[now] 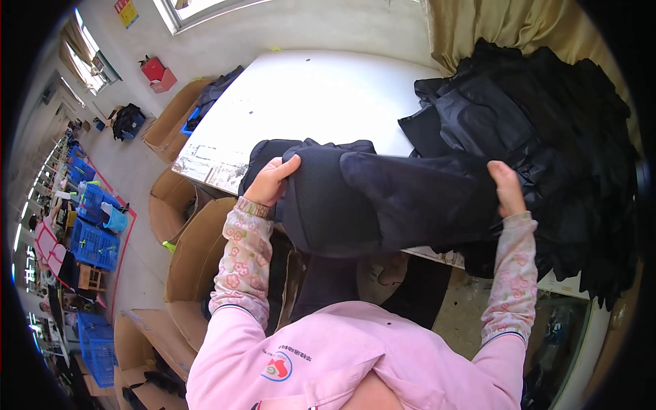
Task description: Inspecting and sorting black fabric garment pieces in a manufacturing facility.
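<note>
A black sewn fabric piece (424, 198) is stretched out in front of me, above the near edge of the white table. Its left part is a rounded, ribbed or mesh-like panel; the right part is smooth cloth. My left hand (272, 183) grips its left end, thumb on top and fingers behind. At the other end, my right hand (507, 190) is closed on the cloth, thumb uppermost. Behind the left end, more black fabric (266, 152) shows at the table edge; I cannot tell whether it is a separate piece.
A large heap of black fabric pieces (519, 123) covers the right side of the white table (321, 96). Open cardboard boxes (195, 266) stand on the floor to the left. Farther left are blue plastic crates (96, 242) and people at work. A red box (157, 74) is by the wall.
</note>
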Tool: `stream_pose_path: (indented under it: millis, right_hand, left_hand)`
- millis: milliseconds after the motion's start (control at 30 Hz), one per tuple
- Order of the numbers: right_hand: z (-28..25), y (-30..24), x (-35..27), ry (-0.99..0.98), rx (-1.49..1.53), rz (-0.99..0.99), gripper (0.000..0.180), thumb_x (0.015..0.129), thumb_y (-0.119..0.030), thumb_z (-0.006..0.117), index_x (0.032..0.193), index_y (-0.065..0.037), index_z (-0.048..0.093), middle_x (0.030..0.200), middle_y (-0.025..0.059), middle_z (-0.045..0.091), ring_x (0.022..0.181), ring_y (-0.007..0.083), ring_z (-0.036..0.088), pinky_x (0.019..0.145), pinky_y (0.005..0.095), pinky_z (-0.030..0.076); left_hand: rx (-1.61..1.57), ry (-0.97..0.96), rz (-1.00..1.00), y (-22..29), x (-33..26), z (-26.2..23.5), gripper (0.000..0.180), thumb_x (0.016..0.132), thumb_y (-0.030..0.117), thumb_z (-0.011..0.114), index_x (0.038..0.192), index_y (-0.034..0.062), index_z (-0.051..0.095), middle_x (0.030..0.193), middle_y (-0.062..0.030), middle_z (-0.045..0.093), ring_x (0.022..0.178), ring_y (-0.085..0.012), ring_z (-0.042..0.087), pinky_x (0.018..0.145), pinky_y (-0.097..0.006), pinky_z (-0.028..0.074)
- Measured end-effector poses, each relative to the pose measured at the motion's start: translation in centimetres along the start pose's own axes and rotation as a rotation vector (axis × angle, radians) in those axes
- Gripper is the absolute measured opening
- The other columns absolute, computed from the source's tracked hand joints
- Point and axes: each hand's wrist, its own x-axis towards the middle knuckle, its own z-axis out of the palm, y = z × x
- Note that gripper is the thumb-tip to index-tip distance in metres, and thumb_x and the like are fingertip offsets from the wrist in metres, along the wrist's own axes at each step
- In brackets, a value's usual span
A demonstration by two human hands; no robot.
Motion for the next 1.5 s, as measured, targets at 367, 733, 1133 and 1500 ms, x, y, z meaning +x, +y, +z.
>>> stream_pose_path:
  millis: [367,733,1133,1500]
  right_hand:
    - [19.1,-23.8,-4.1,-0.583,0.175,-0.198,0.024,0.086,-0.022,0.071,0.093,-0.002,0.059,0.08,0.0023,0.061,0.066,0.0103,0.062,0.057,0.0233,0.051]
    - [33.0,-26.4,-2.5,-0.713,0.468,-0.234,0.024,0.079,-0.012,0.076,0.094,-0.002,0.061,0.082,0.005,0.064,0.068,0.0156,0.064,0.059,0.0296,0.053]
    - [20.8,-15.0,1.2,-0.411,0.293,-0.381,0.051,0.087,-0.012,0.068,0.131,0.003,0.048,0.103,0.0114,0.068,0.085,0.0169,0.067,0.076,0.0269,0.054]
    - [24.4,15.7,0.0,0.057,-0.493,0.049,0.066,0.075,-0.022,0.076,0.128,0.001,0.044,0.11,0.0278,0.063,0.102,0.0403,0.063,0.089,0.0418,0.05]
  left_hand:
    - [-0.362,0.168,-0.183,-11.8,8.2,-1.0,0.019,0.098,0.018,0.053,0.108,0.0044,0.06,0.1,-0.007,0.067,0.087,-0.0155,0.065,0.074,-0.027,0.055]
    - [-0.845,-0.203,-0.474,-16.9,3.1,2.6,0.027,0.094,0.031,0.048,0.09,0.0062,0.059,0.088,-0.0082,0.063,0.078,-0.0246,0.059,0.075,-0.039,0.047]
    - [-0.071,0.561,0.285,1.1,0.9,-16.7,0.027,0.089,-0.004,0.057,0.114,0.0071,0.057,0.103,-0.0068,0.065,0.096,-0.0193,0.064,0.085,-0.034,0.054]
    - [1.605,0.586,0.362,-7.0,8.3,-12.1,0.044,0.074,0.023,0.077,0.112,0.0077,0.061,0.126,-0.0192,0.056,0.116,-0.0399,0.052,0.098,-0.047,0.042]
